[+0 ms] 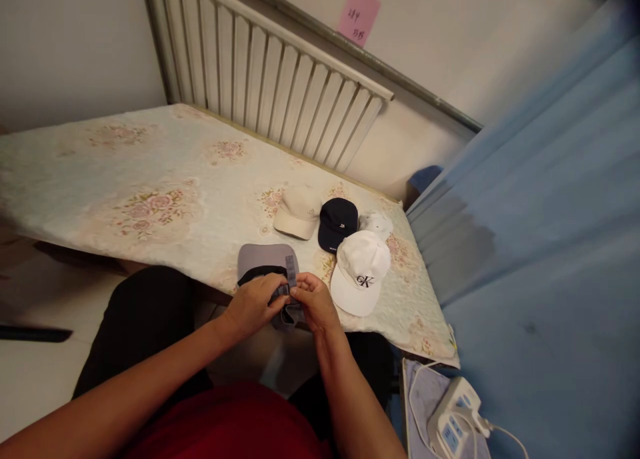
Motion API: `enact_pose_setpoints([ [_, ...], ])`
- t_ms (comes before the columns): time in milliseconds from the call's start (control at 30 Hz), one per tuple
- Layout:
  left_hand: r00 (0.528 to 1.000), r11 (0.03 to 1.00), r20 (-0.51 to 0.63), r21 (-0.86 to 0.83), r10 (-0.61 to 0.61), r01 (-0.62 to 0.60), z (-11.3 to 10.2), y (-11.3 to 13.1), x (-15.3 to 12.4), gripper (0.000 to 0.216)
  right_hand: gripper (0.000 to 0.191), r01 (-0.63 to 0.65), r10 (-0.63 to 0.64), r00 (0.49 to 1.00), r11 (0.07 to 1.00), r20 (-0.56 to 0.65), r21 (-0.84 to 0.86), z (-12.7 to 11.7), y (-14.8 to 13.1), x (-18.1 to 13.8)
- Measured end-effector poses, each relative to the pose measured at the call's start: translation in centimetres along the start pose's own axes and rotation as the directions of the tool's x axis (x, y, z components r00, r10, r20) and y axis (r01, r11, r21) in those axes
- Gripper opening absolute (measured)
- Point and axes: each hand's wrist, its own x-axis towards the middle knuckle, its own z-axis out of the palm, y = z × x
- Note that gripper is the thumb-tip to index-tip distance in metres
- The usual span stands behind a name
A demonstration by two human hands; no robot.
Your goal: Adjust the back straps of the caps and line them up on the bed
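A grey cap [265,259] lies upside down at the near edge of the floral-covered table [165,199], its back strap [291,269] sticking up. My left hand [255,303] and my right hand [314,302] both pinch the strap and rear band of this cap, fingers closed on it. Just right of my hands sits a white cap with a dark logo [361,272]. Behind it are a dark navy cap [337,223], a beige cap [299,211] and another small white cap [377,223].
A white radiator [280,72] stands against the wall behind the table, with a pink note [359,16] above it. Blue fabric [540,232] fills the right side. A white power strip with a cable [454,424] lies at the lower right.
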Motion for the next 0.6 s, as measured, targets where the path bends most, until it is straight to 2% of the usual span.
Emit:
enact_pose_setpoints([
  [100, 0.999, 0.999, -0.048, -0.027, 0.016, -0.017, 0.2, -0.5, -0.3, 0.017, 0.024, -0.013, 0.013, 1.0, 1.0, -0.02, 0.002, 0.0, 0.1, 0.1],
  [300, 0.998, 0.987, -0.063, -0.158, 0.026, -0.035, -0.1, -1.0, -0.8, 0.019, 0.02, 0.022, -0.024, 0.999, 0.997, -0.025, -0.068, 0.0, -0.4, 0.1],
  [467, 0.997, 0.965, -0.077, -0.263, -0.023, 0.002, -1.0, -0.6, -1.1, 0.02, 0.02, -0.019, 0.021, 0.999, 0.998, 0.027, -0.058, 0.2, -1.4, -0.2],
  [600, 0.993, 0.943, -0.092, -0.331, -0.067, 0.033, -1.3, -0.6, -1.2, 0.021, 0.026, 0.0, 0.001, 0.999, 1.0, 0.039, -0.023, 0.4, -1.7, -0.1],
])
